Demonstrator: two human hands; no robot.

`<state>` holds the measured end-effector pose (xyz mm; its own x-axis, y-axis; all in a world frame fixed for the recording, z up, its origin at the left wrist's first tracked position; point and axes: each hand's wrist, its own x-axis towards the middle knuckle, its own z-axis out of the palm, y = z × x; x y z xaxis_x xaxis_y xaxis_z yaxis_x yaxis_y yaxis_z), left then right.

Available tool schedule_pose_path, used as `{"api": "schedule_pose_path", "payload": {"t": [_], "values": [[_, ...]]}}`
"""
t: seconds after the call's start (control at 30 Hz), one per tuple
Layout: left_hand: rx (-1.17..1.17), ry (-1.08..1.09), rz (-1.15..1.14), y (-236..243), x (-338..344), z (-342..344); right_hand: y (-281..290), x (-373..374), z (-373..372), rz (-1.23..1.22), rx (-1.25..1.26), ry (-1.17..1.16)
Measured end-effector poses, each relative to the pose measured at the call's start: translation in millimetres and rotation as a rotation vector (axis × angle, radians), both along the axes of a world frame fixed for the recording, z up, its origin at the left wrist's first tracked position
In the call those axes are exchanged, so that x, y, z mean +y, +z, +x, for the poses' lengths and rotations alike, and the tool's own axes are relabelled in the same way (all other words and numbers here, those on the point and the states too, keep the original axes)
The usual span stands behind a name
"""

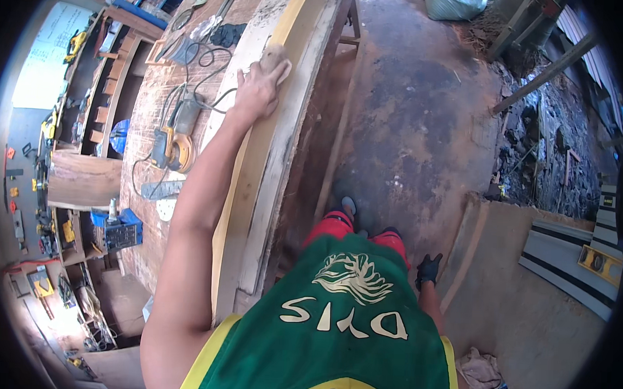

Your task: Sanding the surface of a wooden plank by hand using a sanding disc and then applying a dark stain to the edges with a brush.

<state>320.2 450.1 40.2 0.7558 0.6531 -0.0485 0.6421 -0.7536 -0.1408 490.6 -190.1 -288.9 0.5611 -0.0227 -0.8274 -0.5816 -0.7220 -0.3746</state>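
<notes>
My bare left hand (259, 93) reaches forward and presses down on a beige pad (275, 59). The pad looks like folded sandpaper or cloth; its exact kind is unclear. Under it, a long pale yellow wooden board (292, 22) runs along the bench edge, flanked by whitish planks (264, 217). Left of that forearm, a yellow and black power sander (174, 148) with a grey dust bag rests on the bench. My right hand (428, 268) wears a dark glove and hangs by my right side, fingers apart, holding nothing.
The scratched workbench (143, 188) carries a looped black cable (205, 56) and a dark cloth (228, 34). Tool shelves (88, 118) and a blue boxy device (117, 230) stand at the left. On the right are a concrete floor (425, 95), a spirit level (600, 265) and a pale sack (455, 5).
</notes>
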Motion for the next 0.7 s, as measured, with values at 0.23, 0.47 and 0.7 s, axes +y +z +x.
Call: {"api": "schedule_pose_path", "payload": {"t": [0.23, 0.47, 0.7], "values": [[0.009, 0.190, -0.179, 26.7, -181.2, -159.8, -37.2, 24.1, -3.3, -0.024, -0.071, 0.116], [0.016, 0.206, -0.176, 19.6, -166.3, -157.0, -33.9, 85.7, 47.8, 0.177, -0.204, 0.187], [0.026, 0.147, -0.265, 1.9, 3.5, -17.8, -32.1, 58.7, 59.0, 0.206, -0.243, 0.073]]}}
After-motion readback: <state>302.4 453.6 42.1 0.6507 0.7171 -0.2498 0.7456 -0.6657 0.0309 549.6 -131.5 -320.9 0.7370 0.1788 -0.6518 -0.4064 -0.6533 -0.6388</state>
